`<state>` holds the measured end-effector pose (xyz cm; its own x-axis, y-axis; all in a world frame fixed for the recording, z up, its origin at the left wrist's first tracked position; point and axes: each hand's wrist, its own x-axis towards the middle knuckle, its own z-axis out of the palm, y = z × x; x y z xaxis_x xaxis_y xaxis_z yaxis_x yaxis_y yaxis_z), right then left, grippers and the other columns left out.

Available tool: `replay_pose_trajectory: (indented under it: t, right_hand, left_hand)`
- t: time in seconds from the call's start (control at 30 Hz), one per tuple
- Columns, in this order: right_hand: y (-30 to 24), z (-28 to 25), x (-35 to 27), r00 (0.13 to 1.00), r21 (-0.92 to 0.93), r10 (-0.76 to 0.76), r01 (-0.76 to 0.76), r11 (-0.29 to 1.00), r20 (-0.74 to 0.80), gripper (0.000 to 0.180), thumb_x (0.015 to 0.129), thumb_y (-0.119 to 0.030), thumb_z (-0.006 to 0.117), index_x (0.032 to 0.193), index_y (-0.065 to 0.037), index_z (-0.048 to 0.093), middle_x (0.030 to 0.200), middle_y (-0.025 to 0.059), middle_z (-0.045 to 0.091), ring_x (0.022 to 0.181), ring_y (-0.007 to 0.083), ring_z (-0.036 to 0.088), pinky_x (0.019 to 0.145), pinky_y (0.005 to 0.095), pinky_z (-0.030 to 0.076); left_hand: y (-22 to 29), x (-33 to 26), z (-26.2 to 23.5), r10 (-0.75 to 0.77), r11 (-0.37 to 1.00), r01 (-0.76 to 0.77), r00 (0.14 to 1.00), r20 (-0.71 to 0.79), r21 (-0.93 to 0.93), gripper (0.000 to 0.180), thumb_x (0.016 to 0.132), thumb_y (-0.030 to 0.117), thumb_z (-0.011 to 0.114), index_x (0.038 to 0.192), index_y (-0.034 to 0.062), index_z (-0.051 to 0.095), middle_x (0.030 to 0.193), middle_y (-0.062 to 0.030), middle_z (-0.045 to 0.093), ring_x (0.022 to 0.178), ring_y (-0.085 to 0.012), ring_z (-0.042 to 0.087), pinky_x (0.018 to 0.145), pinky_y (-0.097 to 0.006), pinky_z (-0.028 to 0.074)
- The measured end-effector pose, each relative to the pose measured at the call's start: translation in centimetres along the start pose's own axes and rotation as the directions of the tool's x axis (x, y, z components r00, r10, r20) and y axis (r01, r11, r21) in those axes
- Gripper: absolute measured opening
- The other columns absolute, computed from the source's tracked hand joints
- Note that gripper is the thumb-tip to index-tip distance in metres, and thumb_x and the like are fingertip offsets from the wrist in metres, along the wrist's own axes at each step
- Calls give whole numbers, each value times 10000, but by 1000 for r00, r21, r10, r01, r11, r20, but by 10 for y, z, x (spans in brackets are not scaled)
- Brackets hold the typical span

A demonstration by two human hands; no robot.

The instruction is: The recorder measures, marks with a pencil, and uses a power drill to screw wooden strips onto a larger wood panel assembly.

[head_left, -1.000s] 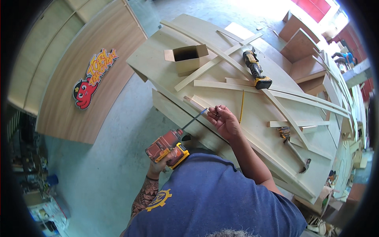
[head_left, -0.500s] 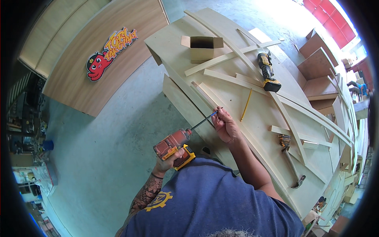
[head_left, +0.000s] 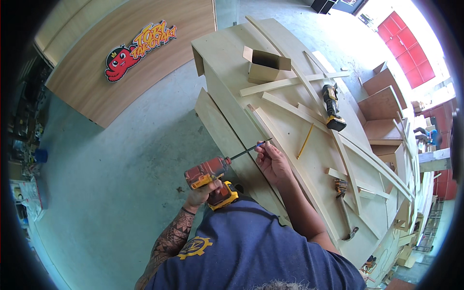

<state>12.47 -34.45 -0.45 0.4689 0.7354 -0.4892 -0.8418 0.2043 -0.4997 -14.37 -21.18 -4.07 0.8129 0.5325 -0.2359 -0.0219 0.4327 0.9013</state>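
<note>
My left hand [head_left: 202, 193] is wrapped round the grip of a cordless impact driver [head_left: 205, 172], red-brown with a yellow-and-black battery. From its nose a long dark bit [head_left: 241, 153] points up and right, with a blue section near the end. At that end sits a thin dark screw [head_left: 268, 139], its point free in the air. The fingertips of my right hand [head_left: 271, 162] pinch around the blue end and the screw. Both hands are above the near left edge of a wooden panel [head_left: 222, 128], and the screw touches no wood.
On the plywood work surface [head_left: 285, 130] lie long wooden strips [head_left: 304, 112], an open cardboard box [head_left: 268, 67], a second cordless tool [head_left: 332, 107], a yellow pencil [head_left: 305, 141] and a hammer [head_left: 347, 217]. A wood-grain panel with a sign [head_left: 140, 92] stands far left.
The head view has turned slightly, so the bench and panel appear shifted. Both hands keep their holds on the driver and the screw end, and the bit lies a little flatter.
</note>
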Motion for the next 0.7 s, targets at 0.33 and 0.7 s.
replay_pose_trajectory:
  t: [0.33,0.7]
  right_hand:
    - [-45,-5,71,686,-914,-631,132,-383,363,524,876,-332,829,1261,-34,633,999,156,630,963,335,619,908,477,512]
    - [-34,-29,109,755,-835,-447,235,-498,479,435,803,-182,858,1094,-28,573,1024,181,592,1009,409,597,887,521,501]
  left_hand:
    - [-25,39,-25,-134,911,68,982,-136,-406,383,964,277,771,1195,-4,654,804,-53,651,654,-145,628,597,-289,532]
    - [-53,58,-36,-244,892,160,958,-150,-423,392,965,289,767,1182,-18,659,786,-55,647,621,-143,617,591,-286,524]
